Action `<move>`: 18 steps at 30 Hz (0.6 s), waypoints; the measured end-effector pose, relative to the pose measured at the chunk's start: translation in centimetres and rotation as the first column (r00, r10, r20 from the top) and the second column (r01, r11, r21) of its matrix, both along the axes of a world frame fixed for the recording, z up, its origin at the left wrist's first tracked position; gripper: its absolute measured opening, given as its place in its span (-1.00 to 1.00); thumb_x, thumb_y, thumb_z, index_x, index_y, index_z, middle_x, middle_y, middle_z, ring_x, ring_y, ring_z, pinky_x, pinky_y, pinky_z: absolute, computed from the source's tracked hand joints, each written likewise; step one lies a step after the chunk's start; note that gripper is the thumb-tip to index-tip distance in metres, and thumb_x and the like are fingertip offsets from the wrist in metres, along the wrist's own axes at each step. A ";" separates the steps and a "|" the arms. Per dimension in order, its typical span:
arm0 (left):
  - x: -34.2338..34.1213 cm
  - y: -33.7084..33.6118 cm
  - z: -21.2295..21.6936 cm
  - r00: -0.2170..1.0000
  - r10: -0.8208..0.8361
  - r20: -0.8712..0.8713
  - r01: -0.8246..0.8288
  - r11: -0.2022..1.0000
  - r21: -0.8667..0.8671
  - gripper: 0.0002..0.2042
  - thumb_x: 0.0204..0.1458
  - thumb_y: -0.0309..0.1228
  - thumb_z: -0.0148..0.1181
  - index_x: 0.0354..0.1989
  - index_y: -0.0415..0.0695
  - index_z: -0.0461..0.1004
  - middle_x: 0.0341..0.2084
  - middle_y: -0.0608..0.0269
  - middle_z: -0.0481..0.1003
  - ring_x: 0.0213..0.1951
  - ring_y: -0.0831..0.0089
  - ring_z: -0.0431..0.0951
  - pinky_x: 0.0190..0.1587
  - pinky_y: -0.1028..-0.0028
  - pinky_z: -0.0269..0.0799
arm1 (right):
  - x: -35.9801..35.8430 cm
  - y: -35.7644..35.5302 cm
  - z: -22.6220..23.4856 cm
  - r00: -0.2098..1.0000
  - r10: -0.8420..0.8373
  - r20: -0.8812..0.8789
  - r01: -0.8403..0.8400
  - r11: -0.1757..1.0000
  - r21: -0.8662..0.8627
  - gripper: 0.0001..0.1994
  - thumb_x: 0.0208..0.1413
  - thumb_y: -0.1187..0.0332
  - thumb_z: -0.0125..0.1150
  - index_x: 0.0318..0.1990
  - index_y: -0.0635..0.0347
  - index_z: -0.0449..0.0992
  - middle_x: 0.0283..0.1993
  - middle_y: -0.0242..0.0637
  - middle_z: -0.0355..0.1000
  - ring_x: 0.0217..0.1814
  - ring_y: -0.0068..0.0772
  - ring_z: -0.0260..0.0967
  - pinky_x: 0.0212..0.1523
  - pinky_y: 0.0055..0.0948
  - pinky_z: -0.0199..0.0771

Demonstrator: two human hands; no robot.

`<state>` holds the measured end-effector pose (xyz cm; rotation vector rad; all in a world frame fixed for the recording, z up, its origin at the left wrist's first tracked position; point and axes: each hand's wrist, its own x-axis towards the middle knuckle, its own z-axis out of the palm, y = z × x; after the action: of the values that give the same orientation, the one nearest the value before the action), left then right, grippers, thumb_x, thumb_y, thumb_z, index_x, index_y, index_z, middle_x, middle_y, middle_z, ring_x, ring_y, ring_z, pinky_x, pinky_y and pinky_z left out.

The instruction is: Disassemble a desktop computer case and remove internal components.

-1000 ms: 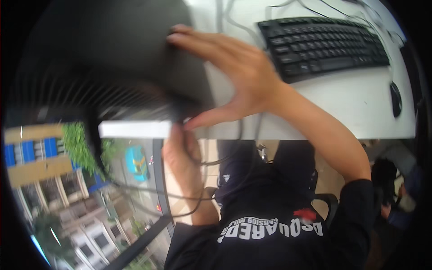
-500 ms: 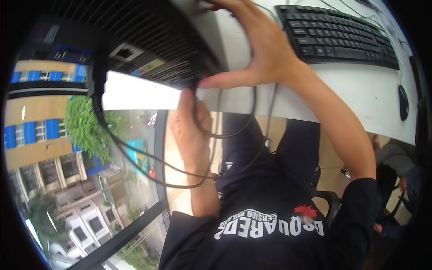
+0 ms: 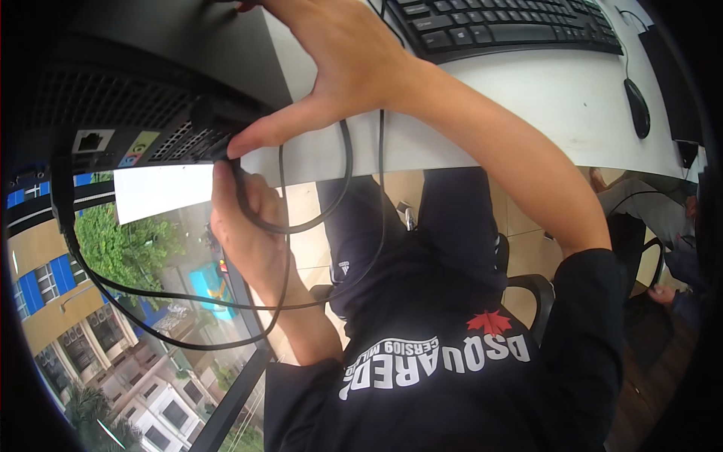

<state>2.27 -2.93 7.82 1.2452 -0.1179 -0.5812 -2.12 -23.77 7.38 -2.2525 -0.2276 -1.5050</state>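
Thumb and curled fingers of our left hand point(image 3: 247, 220) make a closed grip on a black cable point(image 3: 295, 229), near its end, just below the back edge of the computer case point(image 3: 173, 41). Fingertips mask the cable's end; we cannot tell whether it is seated. Our right hand point(image 3: 352, 64) has its grip spread wide: thumb at the case's back edge, next to the left thumb, other fingers up by the broad dark panel and partly cut off by the upper border. We read this as bracing rather than grasping.

Case is at the edge of the white worktop point(image 3: 542, 139), rear ports exposed: network socket point(image 3: 93, 141), coloured audio jacks point(image 3: 139, 148). Farther left, a black plug point(image 3: 62, 190) sits at the same panel, apparently seated; dark leads point(image 3: 203, 348) sag across the left forearm.

Step in hand, our judgement: connector work at the rear panel; in or out, undetermined. Next move would call for a steady case under the right hand, the cable's end held square to its socket, and slack kept from snagging.

Beyond: keyboard point(image 3: 512, 32), then mouse point(image 3: 637, 108); another person point(image 3: 649, 202) at the right margin; outside, a tree point(image 3: 120, 233) past the window frame point(image 3: 233, 395).
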 end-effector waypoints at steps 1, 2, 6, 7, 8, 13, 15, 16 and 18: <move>0.1 0.1 -0.1 1.000 -0.010 -0.007 0.010 1.000 -0.011 -0.64 0.37 -0.19 0.03 -0.49 -0.06 0.28 -0.73 0.49 0.14 -0.72 0.71 0.05 -0.68 0.56 -0.16 | -0.5 0.0 0.4 0.999 0.002 -0.034 -0.001 1.000 0.027 0.18 -0.20 -0.33 0.50 0.37 0.44 0.10 0.29 0.29 0.20 0.17 0.31 0.38 0.09 -0.05 0.51; 0.2 0.3 -0.3 0.996 -0.084 0.004 0.084 0.996 -0.039 -0.64 0.37 -0.18 0.03 -0.49 -0.06 0.28 -0.72 0.49 0.14 -0.72 0.71 0.05 -0.68 0.56 -0.16 | -0.8 -0.1 0.8 0.998 0.008 -0.064 -0.004 0.998 0.057 0.18 -0.20 -0.33 0.49 0.37 0.45 0.10 0.29 0.30 0.20 0.17 0.32 0.38 0.09 -0.05 0.51; -0.6 -0.1 -0.6 0.999 -0.040 0.015 0.041 0.999 -0.032 -0.63 0.38 -0.18 0.01 -0.49 -0.07 0.28 -0.72 0.46 0.14 -0.72 0.70 0.05 -0.66 0.55 -0.15 | -0.8 0.1 0.5 1.000 -0.002 -0.015 0.002 1.000 0.010 0.19 -0.21 -0.34 0.50 0.36 0.46 0.11 0.29 0.29 0.21 0.18 0.29 0.38 0.09 -0.07 0.52; -0.7 -0.1 -0.7 1.000 0.005 0.015 -0.004 0.999 -0.047 -0.63 0.39 -0.18 0.00 -0.49 -0.07 0.28 -0.73 0.46 0.15 -0.72 0.69 0.05 -0.65 0.55 -0.14 | -1.0 0.1 0.7 0.998 0.017 -0.055 -0.016 0.999 0.030 0.19 -0.22 -0.32 0.53 0.36 0.45 0.11 0.28 0.27 0.22 0.20 0.25 0.38 0.11 -0.09 0.51; -0.6 0.0 -0.3 0.999 -0.003 -0.033 0.003 1.000 -0.016 -0.60 0.38 -0.16 0.02 -0.52 -0.06 0.27 -0.74 0.47 0.14 -0.73 0.69 0.05 -0.65 0.55 -0.14 | -1.0 0.1 0.7 0.995 0.040 -0.093 -0.036 0.998 0.049 0.19 -0.23 -0.29 0.55 0.37 0.45 0.11 0.28 0.25 0.23 0.21 0.21 0.38 0.12 -0.10 0.51; -1.5 -1.0 -0.1 0.997 -0.048 -0.054 0.048 0.999 0.004 -0.50 0.38 -0.11 0.01 -0.65 -0.03 0.20 -0.77 0.48 0.15 -0.73 0.68 0.07 -0.66 0.54 -0.14 | -1.6 -0.9 0.5 0.997 0.074 -0.029 -0.076 0.996 -0.043 0.17 -0.25 -0.17 0.64 0.40 0.39 0.11 0.27 0.14 0.28 0.25 0.03 0.39 0.19 -0.15 0.46; -1.7 -0.8 -0.3 0.999 -0.051 0.008 0.051 0.999 0.018 -0.48 0.39 -0.09 0.00 -0.67 -0.03 0.20 -0.80 0.49 0.13 -0.76 0.69 0.05 -0.70 0.54 -0.15 | -1.8 -0.5 0.8 0.985 0.063 -0.158 -0.060 0.998 0.023 0.18 -0.26 -0.18 0.64 0.40 0.38 0.12 0.28 0.13 0.29 0.27 0.02 0.37 0.22 -0.16 0.43; -1.5 -0.6 -0.2 0.995 -0.081 0.057 0.078 0.996 0.050 -0.47 0.39 -0.08 -0.03 -0.67 -0.04 0.21 -0.81 0.48 0.12 -0.79 0.68 0.03 -0.74 0.55 -0.13 | -1.7 -0.4 0.6 0.985 0.064 -0.158 -0.060 0.998 0.031 0.18 -0.26 -0.19 0.64 0.40 0.38 0.11 0.29 0.13 0.27 0.29 0.02 0.36 0.25 -0.16 0.40; -0.6 0.2 -0.1 0.987 -0.132 0.088 0.125 0.989 0.082 -0.48 0.40 -0.08 -0.03 -0.67 -0.05 0.22 -0.81 0.48 0.12 -0.80 0.68 0.04 -0.75 0.56 -0.12 | -1.6 -0.4 1.0 0.982 0.062 -0.179 -0.058 0.998 0.028 0.19 -0.27 -0.18 0.65 0.41 0.37 0.11 0.30 0.13 0.27 0.29 0.02 0.36 0.26 -0.15 0.40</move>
<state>1.69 -2.73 7.77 1.3457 -0.2574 -0.6438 -3.74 -24.16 8.40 -2.3250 -0.2210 -1.2577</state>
